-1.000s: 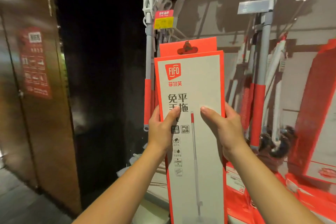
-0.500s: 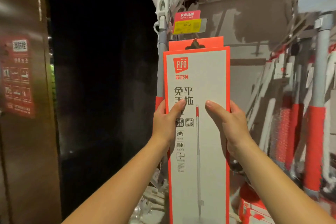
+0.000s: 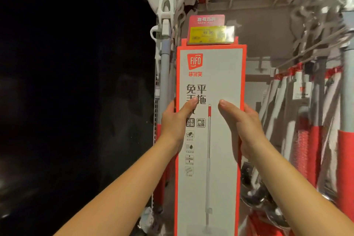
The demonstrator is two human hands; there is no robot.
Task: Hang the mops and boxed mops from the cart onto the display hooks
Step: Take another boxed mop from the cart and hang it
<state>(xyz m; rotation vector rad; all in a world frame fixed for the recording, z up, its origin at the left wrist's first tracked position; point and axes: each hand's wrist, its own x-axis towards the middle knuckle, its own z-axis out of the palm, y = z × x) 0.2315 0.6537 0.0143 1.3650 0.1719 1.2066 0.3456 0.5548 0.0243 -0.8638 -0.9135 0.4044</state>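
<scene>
Orange-edged boxed mop (image 3: 210,82) upright, top tab partly hidden behind yellow price tag (image 3: 209,34). Its side edges held by left grip (image 3: 174,122) and right grip (image 3: 247,124), thumbs on front. Grey-handled mop (image 3: 164,74) hangs just left.

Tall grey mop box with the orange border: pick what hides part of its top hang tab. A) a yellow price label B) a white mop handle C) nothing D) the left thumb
A: the yellow price label overlaps the orange tab at the top of the tall grey mop box with the orange border, while the left hand and right hand grip its sides lower down.
</scene>
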